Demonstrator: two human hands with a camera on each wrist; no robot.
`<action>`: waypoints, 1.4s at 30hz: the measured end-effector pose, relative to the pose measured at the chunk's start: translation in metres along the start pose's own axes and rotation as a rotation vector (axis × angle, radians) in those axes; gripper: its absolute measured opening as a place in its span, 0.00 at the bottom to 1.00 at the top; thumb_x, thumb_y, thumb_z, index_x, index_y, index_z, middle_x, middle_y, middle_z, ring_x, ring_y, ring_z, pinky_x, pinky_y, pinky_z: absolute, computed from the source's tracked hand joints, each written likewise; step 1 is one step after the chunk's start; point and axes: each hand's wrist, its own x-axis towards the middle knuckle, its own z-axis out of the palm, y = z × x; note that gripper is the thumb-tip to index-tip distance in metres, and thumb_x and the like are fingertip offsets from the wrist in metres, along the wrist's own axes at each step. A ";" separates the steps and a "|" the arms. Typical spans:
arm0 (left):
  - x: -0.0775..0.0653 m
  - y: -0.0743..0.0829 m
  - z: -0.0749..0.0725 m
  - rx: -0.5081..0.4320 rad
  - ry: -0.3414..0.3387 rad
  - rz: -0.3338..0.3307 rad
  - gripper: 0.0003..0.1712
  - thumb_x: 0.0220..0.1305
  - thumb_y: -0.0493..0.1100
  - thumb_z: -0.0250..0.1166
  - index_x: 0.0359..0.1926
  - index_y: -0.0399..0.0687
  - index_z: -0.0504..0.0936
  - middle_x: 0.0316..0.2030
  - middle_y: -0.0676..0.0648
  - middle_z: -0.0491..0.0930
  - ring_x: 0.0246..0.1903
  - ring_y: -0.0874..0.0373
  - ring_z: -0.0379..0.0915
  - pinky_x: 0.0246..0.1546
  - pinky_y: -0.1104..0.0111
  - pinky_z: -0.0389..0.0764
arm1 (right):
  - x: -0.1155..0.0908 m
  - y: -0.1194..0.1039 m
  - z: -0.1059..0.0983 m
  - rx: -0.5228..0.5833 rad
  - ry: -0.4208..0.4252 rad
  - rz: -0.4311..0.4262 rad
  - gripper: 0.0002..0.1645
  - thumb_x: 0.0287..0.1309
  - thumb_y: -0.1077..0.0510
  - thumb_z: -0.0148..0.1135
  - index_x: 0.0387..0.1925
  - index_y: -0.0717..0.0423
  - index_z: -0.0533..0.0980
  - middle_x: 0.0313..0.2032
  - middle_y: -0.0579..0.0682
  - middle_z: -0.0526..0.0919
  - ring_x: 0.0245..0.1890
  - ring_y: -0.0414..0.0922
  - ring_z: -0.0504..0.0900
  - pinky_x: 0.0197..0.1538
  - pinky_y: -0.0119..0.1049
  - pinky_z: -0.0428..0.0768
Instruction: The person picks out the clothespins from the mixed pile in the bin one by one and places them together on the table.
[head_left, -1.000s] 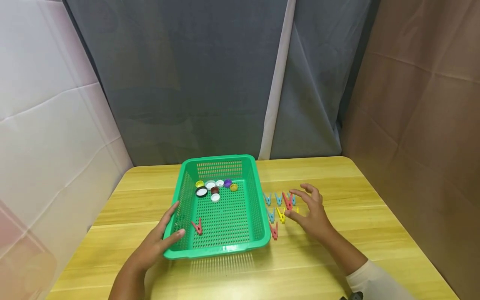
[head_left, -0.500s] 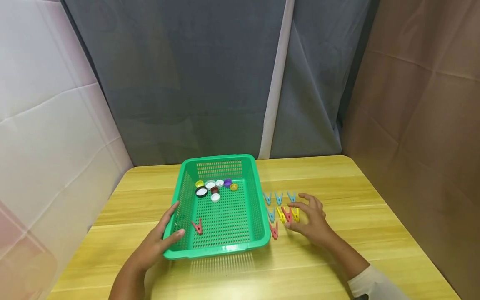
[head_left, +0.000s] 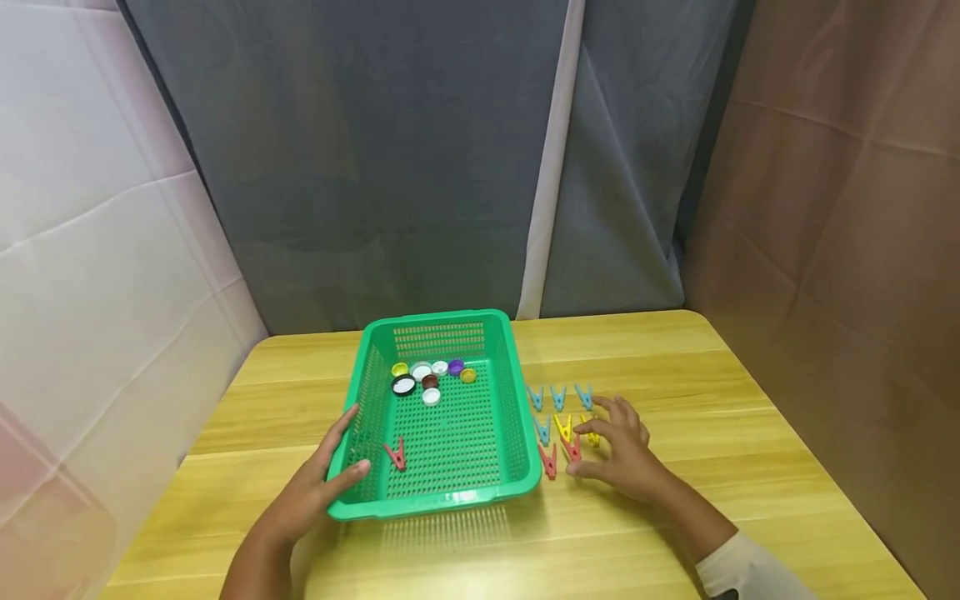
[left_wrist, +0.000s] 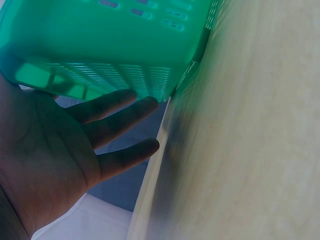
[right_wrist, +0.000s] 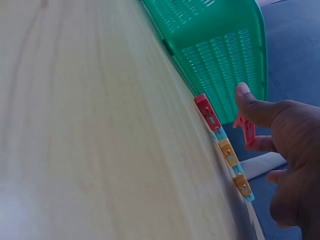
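In the head view my left hand (head_left: 306, 492) holds the left rim of a green plastic basket (head_left: 435, 502), thumb over the edge. Its other fingers stretch straight along the outer wall in the left wrist view. My right hand (head_left: 618, 450) pinches a red clothespin (right_wrist: 247, 129) between thumb and finger, above the table just right of the basket. Close beside lie another red clothespin (head_left: 549, 461), a yellow clothespin (head_left: 563, 427), a second yellow clothespin (head_left: 589, 431) partly behind the fingers, and several blue clothespins (head_left: 558, 398) in rows. One red clothespin (head_left: 397, 455) lies inside the basket.
Toward the basket's far end sit several bottle caps, among them a black-rimmed cap (head_left: 403, 384), a purple cap (head_left: 456, 367) and a yellow cap (head_left: 400, 368). The wooden table (head_left: 660, 350) is bounded by a grey curtain (head_left: 390, 192) behind and cloth walls at both sides.
My right hand has carried the red clothespin nearer to me, from the blue row past the yellow ones to beside the red one on the table. My left hand stays on the basket.
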 end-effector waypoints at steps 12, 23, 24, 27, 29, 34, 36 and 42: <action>0.000 -0.001 0.000 0.028 0.010 -0.001 0.50 0.82 0.46 0.59 0.91 0.60 0.38 0.86 0.26 0.42 0.73 0.24 0.65 0.63 0.35 0.75 | 0.000 0.003 0.007 -0.070 -0.007 0.007 0.33 0.51 0.42 0.87 0.56 0.52 0.88 0.85 0.66 0.55 0.85 0.75 0.33 0.73 0.82 0.30; 0.001 0.000 0.001 0.014 0.005 -0.003 0.50 0.82 0.47 0.59 0.91 0.60 0.39 0.85 0.26 0.43 0.71 0.27 0.68 0.62 0.37 0.76 | 0.000 0.004 0.010 -0.137 0.003 -0.002 0.33 0.46 0.41 0.90 0.51 0.52 0.89 0.84 0.67 0.58 0.85 0.74 0.36 0.74 0.79 0.32; 0.001 0.000 0.001 0.013 0.004 -0.004 0.50 0.82 0.47 0.59 0.91 0.60 0.38 0.85 0.26 0.43 0.71 0.28 0.68 0.62 0.37 0.76 | 0.000 0.004 0.010 -0.139 -0.003 0.001 0.33 0.46 0.41 0.90 0.51 0.51 0.89 0.84 0.67 0.57 0.85 0.74 0.36 0.75 0.79 0.32; 0.000 -0.001 0.001 0.013 0.003 -0.011 0.50 0.82 0.47 0.59 0.91 0.60 0.38 0.85 0.26 0.43 0.71 0.28 0.67 0.62 0.36 0.75 | 0.000 0.005 0.010 -0.151 -0.019 0.014 0.34 0.45 0.39 0.90 0.51 0.49 0.88 0.85 0.66 0.57 0.85 0.74 0.35 0.75 0.78 0.31; 0.000 -0.001 0.001 0.016 0.003 -0.015 0.50 0.82 0.47 0.59 0.91 0.60 0.38 0.86 0.26 0.43 0.72 0.27 0.66 0.63 0.36 0.75 | 0.001 0.006 0.010 -0.160 -0.023 0.019 0.34 0.45 0.38 0.90 0.51 0.47 0.87 0.85 0.66 0.56 0.85 0.73 0.34 0.75 0.79 0.31; 0.000 0.000 0.000 0.025 0.001 -0.022 0.51 0.82 0.47 0.59 0.91 0.60 0.38 0.86 0.27 0.42 0.74 0.25 0.61 0.64 0.34 0.73 | 0.001 0.006 0.011 -0.181 -0.022 0.023 0.35 0.44 0.36 0.89 0.51 0.45 0.87 0.84 0.66 0.57 0.85 0.73 0.35 0.74 0.80 0.32; 0.000 0.000 0.000 0.026 -0.001 -0.020 0.51 0.82 0.47 0.59 0.91 0.60 0.37 0.86 0.26 0.41 0.75 0.24 0.60 0.64 0.33 0.73 | 0.001 0.006 0.011 -0.184 -0.023 0.026 0.35 0.43 0.36 0.89 0.51 0.45 0.86 0.84 0.67 0.57 0.85 0.73 0.35 0.74 0.80 0.32; 0.001 0.000 0.001 0.028 -0.004 -0.018 0.51 0.82 0.47 0.59 0.91 0.58 0.37 0.86 0.26 0.41 0.76 0.24 0.59 0.65 0.32 0.72 | 0.000 0.003 0.010 -0.179 -0.021 0.028 0.37 0.42 0.38 0.90 0.52 0.48 0.86 0.84 0.67 0.57 0.85 0.74 0.35 0.73 0.82 0.32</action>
